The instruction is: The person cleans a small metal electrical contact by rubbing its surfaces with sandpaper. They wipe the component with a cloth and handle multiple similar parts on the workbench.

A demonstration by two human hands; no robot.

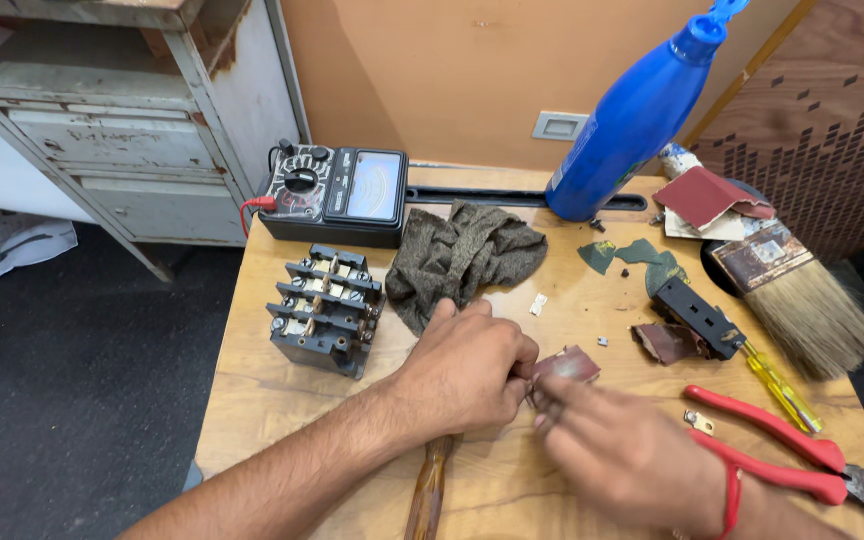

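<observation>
Head view: two hands [542,400] pinch one sandpaper scrap [567,365] beside one cloth [457,255].

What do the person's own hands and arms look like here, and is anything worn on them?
Both forearms are bare, with no sleeves or gloves in view. The left hand shows no ring or watch. The right hand, somewhat blurred, has a red thread band around its wrist.

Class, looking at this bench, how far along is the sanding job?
Done: the contactor sits opened up, with torn sandpaper scraps lying about. In hand: left hand and right hand work a sandpaper piece between them; the part itself is hidden. Left: cannot tell.
</observation>
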